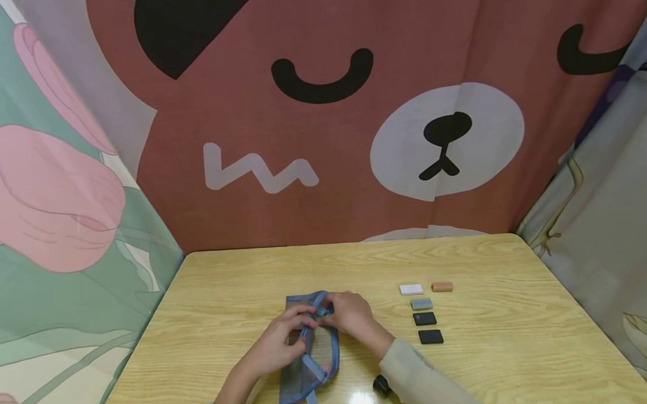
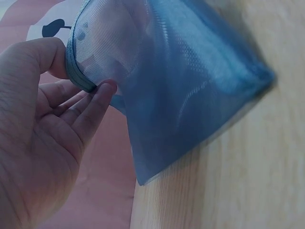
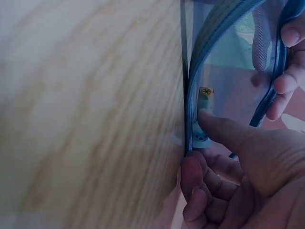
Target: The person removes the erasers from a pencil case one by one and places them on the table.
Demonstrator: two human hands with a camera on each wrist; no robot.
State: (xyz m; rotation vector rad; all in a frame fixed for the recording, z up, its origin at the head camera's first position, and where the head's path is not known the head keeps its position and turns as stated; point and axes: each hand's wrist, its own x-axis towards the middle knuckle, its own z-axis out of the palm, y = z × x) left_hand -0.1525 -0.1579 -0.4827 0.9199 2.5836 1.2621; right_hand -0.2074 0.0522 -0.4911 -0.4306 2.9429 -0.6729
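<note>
A blue mesh zip pouch (image 1: 295,384) lies on the table between the hands, its zip undone and its mouth held apart. My left hand (image 1: 277,343) pinches one zipped edge between thumb and fingers; the mesh (image 2: 162,129) spreads out beyond the fingertips in the left wrist view. At the far end of the mouth, my right hand (image 1: 354,314) grips the other edge, fingers curled outside and thumb inside. Under that thumb shows a small printed strip (image 3: 204,98) with yellow, green and blue pictures, partly hidden.
Right of the hands lie several small blocks: a white one (image 1: 411,289), an orange one (image 1: 442,287), a grey-blue one (image 1: 421,304) and two black ones (image 1: 425,318). A small black object (image 1: 381,385) sits by the right sleeve. Printed curtains (image 1: 324,214) surround the wooden table (image 1: 224,277).
</note>
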